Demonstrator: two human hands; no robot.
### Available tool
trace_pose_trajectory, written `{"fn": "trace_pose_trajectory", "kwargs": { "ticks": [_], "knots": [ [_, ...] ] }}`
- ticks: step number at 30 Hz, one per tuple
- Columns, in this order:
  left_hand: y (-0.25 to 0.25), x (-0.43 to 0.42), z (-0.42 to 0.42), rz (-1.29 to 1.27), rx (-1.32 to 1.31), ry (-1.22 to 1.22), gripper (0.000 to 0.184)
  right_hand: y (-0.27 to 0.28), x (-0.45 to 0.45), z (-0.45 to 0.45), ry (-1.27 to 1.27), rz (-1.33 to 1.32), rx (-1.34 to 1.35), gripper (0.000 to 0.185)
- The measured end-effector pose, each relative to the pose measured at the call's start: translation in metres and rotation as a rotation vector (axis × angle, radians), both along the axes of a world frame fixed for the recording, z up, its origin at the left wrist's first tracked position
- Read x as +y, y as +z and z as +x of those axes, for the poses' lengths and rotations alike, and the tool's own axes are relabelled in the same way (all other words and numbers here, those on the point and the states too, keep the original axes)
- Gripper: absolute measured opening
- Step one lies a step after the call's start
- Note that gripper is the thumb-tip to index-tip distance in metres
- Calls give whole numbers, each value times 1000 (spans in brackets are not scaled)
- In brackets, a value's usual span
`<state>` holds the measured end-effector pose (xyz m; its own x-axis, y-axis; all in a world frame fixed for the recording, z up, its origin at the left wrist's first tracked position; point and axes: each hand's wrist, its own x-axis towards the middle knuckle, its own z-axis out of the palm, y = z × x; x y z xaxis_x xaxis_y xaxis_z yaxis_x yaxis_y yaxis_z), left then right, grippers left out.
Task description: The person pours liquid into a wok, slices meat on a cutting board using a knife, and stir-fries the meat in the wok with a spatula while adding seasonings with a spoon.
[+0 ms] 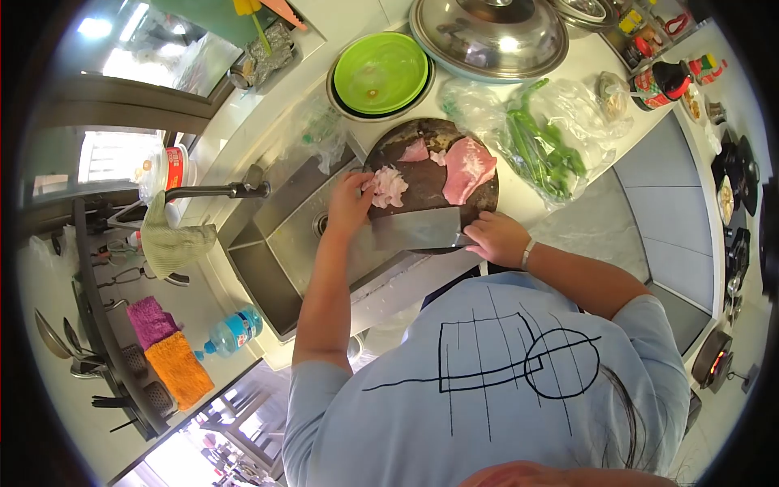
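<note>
Right fingers (479,230) clenched on cleaver (418,228) handle; left fingers (364,183) touching sliced meat (388,188), grip unclear.
Pile's on board's (422,195) left side, left hand probably steadying it; larger piece (469,170) parked right, likely for clearance. Board overlaps sink (288,235) and bench (512,203). Red-labelled bottle (649,88): text unreadable.

L fingers' (363,183) tips part hidden at the chopped meat (389,187). R fingers (475,232) hide most of the knife handle (462,239); blade (418,229) hides a strip of board (423,188) btwn both. Beyond R fingers, bag (580,122) folds blur the peppers (540,146); lid (491,39) knob cut off up top.
</note>
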<state>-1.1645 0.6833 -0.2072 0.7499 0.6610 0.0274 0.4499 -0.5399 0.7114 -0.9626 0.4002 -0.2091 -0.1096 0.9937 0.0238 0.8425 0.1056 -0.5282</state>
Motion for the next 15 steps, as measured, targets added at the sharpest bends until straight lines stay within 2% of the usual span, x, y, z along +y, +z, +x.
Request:
{"fn": "trace_pose_trajectory", "kwargs": {
  "ticks": [5,11,15],
  "knots": [
    [-16,6,4,-180,59,40,23,-3,27,-2,97,-5,-111,30],
    [6,0,5,-375,-83,193,22,-5,33,6,-20,129,16,32],
    [-9,9,-13,-588,-219,288,18,12,27,6,-123,183,76,33]
  ]
}}
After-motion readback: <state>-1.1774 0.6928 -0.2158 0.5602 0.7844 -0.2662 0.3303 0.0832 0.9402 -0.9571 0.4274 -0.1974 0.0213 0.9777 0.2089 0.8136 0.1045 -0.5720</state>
